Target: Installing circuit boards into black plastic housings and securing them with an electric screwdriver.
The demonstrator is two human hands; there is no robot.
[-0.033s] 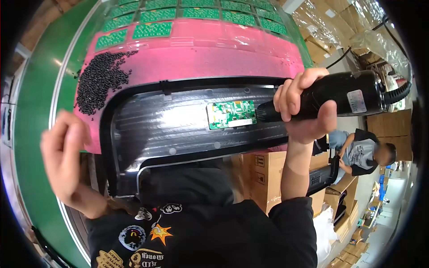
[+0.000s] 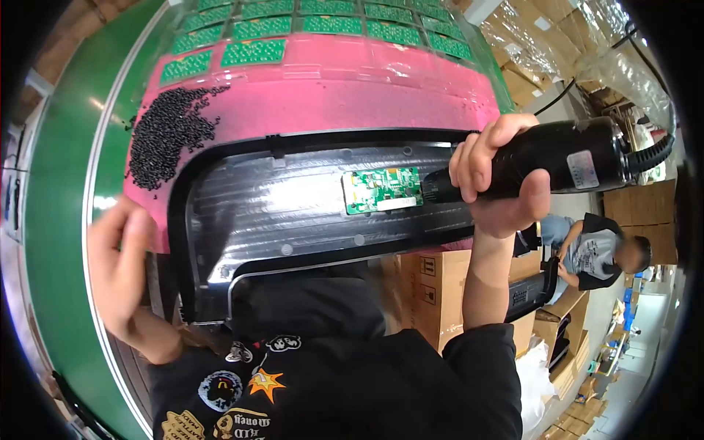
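A black corded electric screwdriver (image 2: 557,158) lies in my right hand (image 2: 495,165), the fingers wrapped over its body. Its narrow front end is beside the right edge of a green circuit board (image 2: 383,191), and the tip itself is hard to see. The board sits inside a long black plastic housing (image 2: 293,213) with a raised rim. My left hand (image 2: 121,264) is off the housing's left end, below a pile of small black screws (image 2: 165,136). Its fingers are curled together and slightly blurred; anything between them is hidden.
A pink mat (image 2: 323,95) lies under the housing on a green table (image 2: 70,191). Behind it a clear tray (image 2: 315,66) holds several green boards. Cardboard boxes (image 2: 436,293) stand at right, near a seated person (image 2: 594,249). The screwdriver's cord (image 2: 653,154) runs off right.
My left hand has shifted a little right and downward, toward the housing. My right hand and the screwdriver have hardly moved.
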